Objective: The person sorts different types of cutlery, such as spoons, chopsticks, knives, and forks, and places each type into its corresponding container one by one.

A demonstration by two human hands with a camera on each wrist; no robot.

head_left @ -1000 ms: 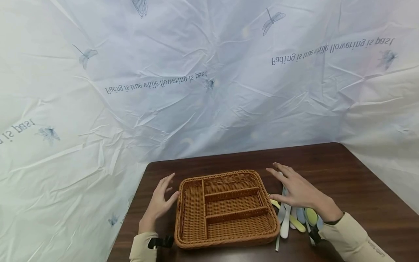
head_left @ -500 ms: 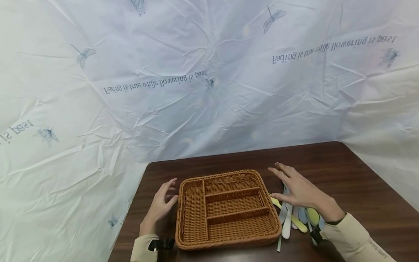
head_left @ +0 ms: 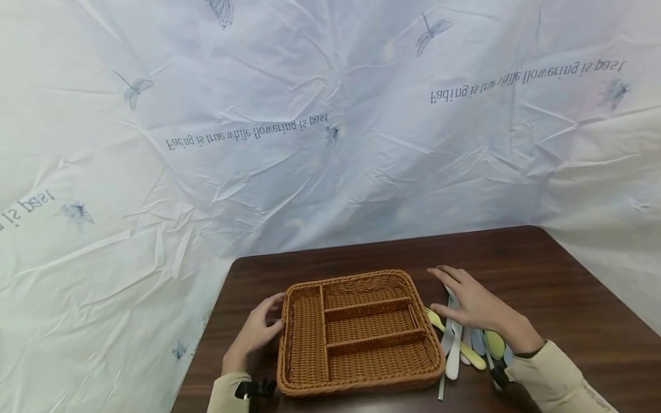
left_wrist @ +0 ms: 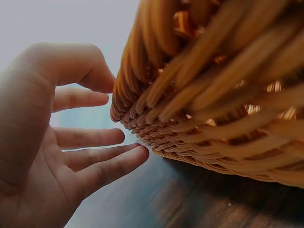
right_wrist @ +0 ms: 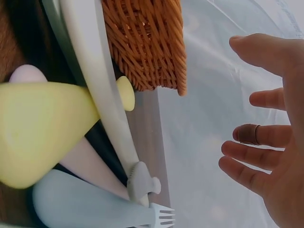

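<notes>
Your left grip (head_left: 255,328) is spread at the left wall of the wicker basket (head_left: 372,343); your right grip (head_left: 477,304) is spread too, above the pile of cutlery (head_left: 453,355) and a little apart from the basket's right rim; the basket rests toward the near edge of the counter (head_left: 558,298), closer to its left edge than to its right; the cutlery lies just beside the basket, on the side of the counter's right edge. Only the head view lets you see the basket's compartments, one long one at the left and three at the right; the left wrist view gives you the outer weave and your straight fingers near the lower wall, the thumb tip at the weave, though you cannot tell whether it touches; the right wrist view alone reveals the tines of a pale blue fork (right_wrist: 90,202), near a yellow piece (right_wrist: 42,128).
</notes>
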